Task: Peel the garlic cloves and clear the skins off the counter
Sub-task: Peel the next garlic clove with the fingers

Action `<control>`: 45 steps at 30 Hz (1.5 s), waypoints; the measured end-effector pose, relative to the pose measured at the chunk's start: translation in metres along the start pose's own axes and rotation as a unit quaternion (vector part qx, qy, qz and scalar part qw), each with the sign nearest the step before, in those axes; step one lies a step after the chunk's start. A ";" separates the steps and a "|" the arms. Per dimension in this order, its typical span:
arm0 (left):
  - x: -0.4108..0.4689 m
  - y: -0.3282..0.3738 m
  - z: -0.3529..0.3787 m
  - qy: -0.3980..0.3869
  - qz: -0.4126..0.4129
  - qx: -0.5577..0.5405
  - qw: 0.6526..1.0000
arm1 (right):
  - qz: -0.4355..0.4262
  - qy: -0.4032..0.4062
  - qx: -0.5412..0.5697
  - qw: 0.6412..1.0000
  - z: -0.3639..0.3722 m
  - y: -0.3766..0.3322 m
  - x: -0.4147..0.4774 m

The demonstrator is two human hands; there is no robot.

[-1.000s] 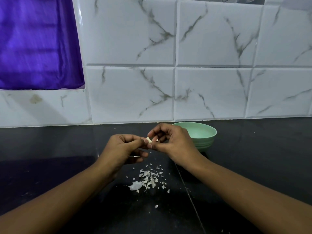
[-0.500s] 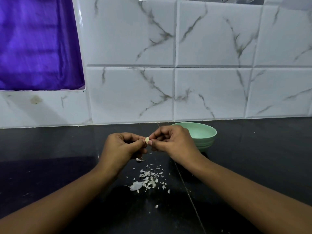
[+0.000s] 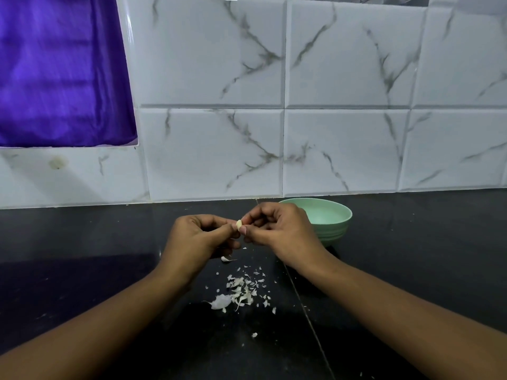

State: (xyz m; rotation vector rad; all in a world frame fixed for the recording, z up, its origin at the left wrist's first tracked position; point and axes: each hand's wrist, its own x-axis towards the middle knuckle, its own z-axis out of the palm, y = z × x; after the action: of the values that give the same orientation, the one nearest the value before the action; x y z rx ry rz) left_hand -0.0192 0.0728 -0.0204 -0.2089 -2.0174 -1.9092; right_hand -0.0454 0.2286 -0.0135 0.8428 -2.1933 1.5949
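Bare left forearm (image 3: 96, 333) and right forearm (image 3: 406, 311), bare left grip (image 3: 200, 237), right grip (image 3: 282, 229)

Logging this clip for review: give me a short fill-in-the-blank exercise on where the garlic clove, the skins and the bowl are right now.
1. The left hand and right hand both pinch the garlic clove, holding it ____ the counter.
2. The green bowl stands behind the ____ hand.
3. The skins lie scattered on the counter, outside the ____.

Missing words: above; right; bowl.
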 end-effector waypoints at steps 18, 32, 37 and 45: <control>-0.006 -0.001 0.003 0.010 0.079 0.081 0.994 | 0.026 0.043 -0.130 0.990 -0.003 -0.004 0.001; -0.007 -0.001 0.007 0.031 0.120 0.073 0.990 | -0.030 0.083 -0.188 0.978 0.002 -0.014 -0.005; -0.008 0.001 0.008 0.017 0.093 0.015 0.995 | -0.017 0.076 -0.138 0.987 0.002 -0.012 -0.004; -0.002 0.001 0.006 0.003 -0.023 -0.092 0.996 | 0.114 -0.024 0.057 0.992 -0.004 -0.012 0.002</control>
State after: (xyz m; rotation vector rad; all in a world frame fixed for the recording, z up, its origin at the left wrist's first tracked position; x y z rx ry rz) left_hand -0.0177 0.0788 -0.0201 -0.2039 -1.8565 -2.1218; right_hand -0.0399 0.2292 -0.0021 0.6882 -2.3209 1.8381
